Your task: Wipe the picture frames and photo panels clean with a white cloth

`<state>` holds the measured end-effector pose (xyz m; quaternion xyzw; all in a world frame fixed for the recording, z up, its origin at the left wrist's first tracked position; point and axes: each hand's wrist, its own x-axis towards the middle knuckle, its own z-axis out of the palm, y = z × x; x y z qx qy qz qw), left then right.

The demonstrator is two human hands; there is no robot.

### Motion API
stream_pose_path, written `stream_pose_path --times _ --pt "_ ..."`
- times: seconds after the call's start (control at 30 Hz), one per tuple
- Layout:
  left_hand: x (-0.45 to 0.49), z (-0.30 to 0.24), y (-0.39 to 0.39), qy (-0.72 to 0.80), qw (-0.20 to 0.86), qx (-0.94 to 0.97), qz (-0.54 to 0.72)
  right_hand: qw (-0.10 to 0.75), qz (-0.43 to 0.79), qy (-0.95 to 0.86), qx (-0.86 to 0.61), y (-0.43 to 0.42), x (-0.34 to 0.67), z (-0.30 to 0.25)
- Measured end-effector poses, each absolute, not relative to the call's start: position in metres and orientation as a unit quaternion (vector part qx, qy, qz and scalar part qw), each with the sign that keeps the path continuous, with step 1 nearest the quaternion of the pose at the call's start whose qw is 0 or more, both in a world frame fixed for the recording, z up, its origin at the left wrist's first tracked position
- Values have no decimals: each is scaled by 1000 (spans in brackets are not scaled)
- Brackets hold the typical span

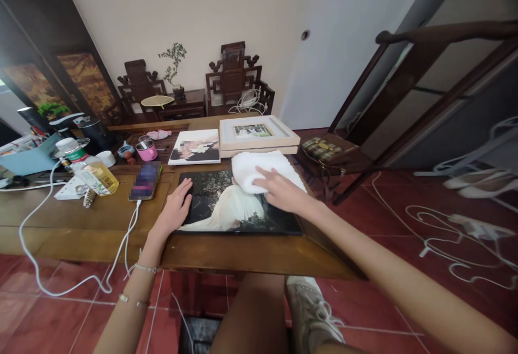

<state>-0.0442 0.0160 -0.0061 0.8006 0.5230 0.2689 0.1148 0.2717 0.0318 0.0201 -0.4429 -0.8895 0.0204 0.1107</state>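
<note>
A large dark photo print (226,208) lies flat on the wooden table (81,219) in front of me. My left hand (177,208) rests flat on its left edge, fingers stretched out. My right hand (281,191) presses flat on a folded white towel (259,170) that lies on the print's upper right part. Behind the print lie a second, smaller photo print (195,147) and a light wooden picture frame (257,134).
A phone (144,181) on a white charging cable (121,251) lies left of the print. Further left are a pink cup (146,150), a yellow bottle (99,177) and clutter. A chair with a checked bag (324,149) stands right of the table. Cables lie on the red tile floor (445,235).
</note>
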Motion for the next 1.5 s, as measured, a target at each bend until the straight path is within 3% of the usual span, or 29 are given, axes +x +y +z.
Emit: stream_pose_path --times 0.13,0.43,0.87,1.27,1.5 --pt "-44 -8 16 526 122 795 276 122 4 -892 -435 30 267 16" --pt "-42 -13 16 536 121 791 271 104 67 -938 -324 -96 262 18" --pt "-44 -11 14 531 127 795 265 103 21 -889 -446 58 266 19" --pt "-41 -13 14 540 118 792 259 143 35 -923 -356 -99 285 -3" --pt "-42 -9 12 532 121 803 241 139 64 -920 -362 -55 289 10"
